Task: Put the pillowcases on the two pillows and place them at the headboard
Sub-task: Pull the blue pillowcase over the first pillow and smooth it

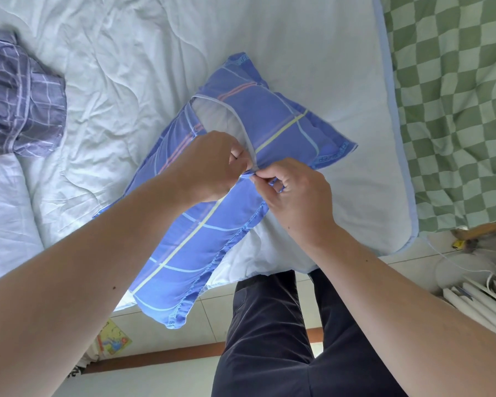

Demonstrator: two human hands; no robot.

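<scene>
A pillow in a blue checked pillowcase (272, 121) lies across the near edge of the bed, one corner hanging over the floor. Its opening gapes near the middle and shows the white pillow (212, 116) inside. My left hand (209, 164) pinches the pale hem at the end of that opening. My right hand (295, 193) pinches the blue fabric right beside it, fingertips almost touching the left hand. A second, grey-purple checked pillowcase (23, 104) lies crumpled at the far left of the bed. A white pillow (3, 207) lies bare just below it.
The bed carries a white quilted cover (143, 53). A green-and-white checked blanket (453, 90) covers the right side. My dark-trousered legs (272, 339) stand on a tiled floor. White slats and a cord (481, 296) lie at the right, a picture book (112, 339) at the lower left.
</scene>
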